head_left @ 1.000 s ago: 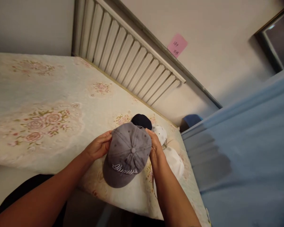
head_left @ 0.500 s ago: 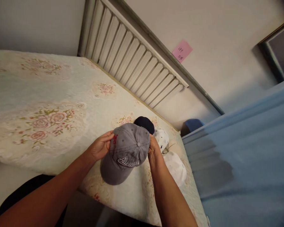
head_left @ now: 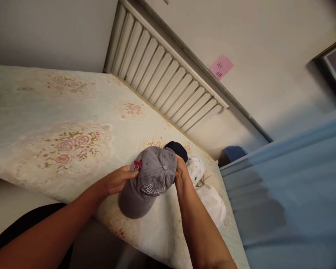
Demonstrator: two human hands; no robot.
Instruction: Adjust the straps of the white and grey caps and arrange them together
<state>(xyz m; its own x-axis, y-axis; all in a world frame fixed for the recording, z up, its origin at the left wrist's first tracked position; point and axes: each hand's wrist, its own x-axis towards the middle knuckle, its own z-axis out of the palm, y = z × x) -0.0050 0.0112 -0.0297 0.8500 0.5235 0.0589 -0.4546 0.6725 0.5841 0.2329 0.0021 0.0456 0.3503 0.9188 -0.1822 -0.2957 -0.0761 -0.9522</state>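
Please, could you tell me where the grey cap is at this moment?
In the head view, the grey cap is just below the centre, held between the left hand and the right hand, partly covering the dark cap.

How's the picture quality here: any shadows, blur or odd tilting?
Head view: the light is dim and uneven; a dark patch, apparently shadow, falls on the blue curtain, another beside the wall frame. Head view: the radiator slants steeply; the gray cap shows soft-edged lettering, and the pink note's writing is hard to read.
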